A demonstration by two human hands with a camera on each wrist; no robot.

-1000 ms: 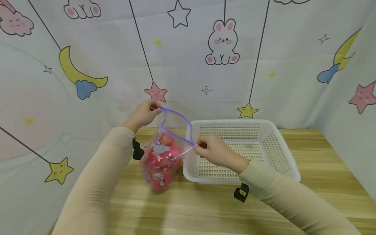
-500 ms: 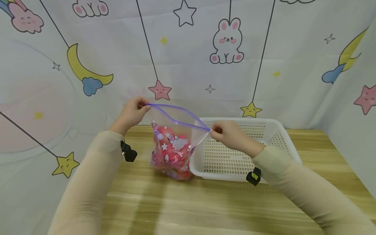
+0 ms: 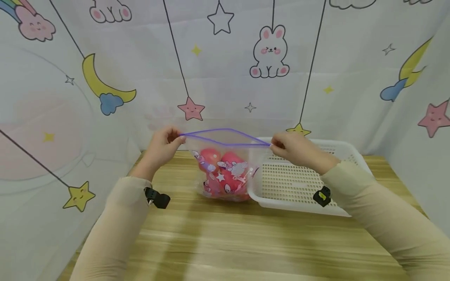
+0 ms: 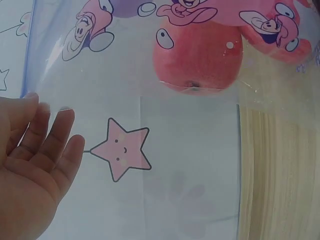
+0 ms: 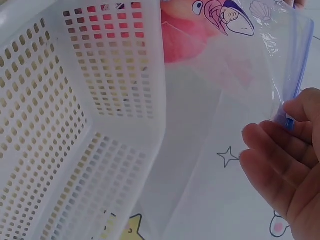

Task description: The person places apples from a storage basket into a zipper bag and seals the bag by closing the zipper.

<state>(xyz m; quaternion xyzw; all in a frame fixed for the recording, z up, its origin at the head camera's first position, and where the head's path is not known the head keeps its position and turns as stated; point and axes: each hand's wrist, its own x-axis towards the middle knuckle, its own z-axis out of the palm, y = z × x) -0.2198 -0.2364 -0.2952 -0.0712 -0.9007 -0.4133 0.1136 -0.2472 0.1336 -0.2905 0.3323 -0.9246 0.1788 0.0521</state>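
Note:
A clear zip-lock bag [image 3: 220, 177] printed with pink cartoon figures hangs between both hands, its purple-edged mouth spread in a narrow gap. Several red apples [image 4: 197, 57] lie in its lower part. My left hand [image 3: 162, 147] pinches the left end of the mouth between thumb and forefinger. At the right end, my right hand [image 3: 299, 150] pinches the other corner, where a small blue zip slider [image 5: 289, 122] shows by the thumb in the right wrist view. The other fingers of both hands are loosely bent. The bag's bottom sits low, close over the table.
A white plastic basket [image 3: 302, 208] with slotted walls stands right behind and beside the bag, overlapped by its right side. The wood-grain table [image 3: 225, 242] stretches in front. A white curtain [image 3: 225, 78] with cartoon prints hangs at the back and sides.
Both hands have drawn apart, the right one moving right and upward. The bag has swung to the right and turned broadside, and its mouth has gone from a wide loop to a narrow gap.

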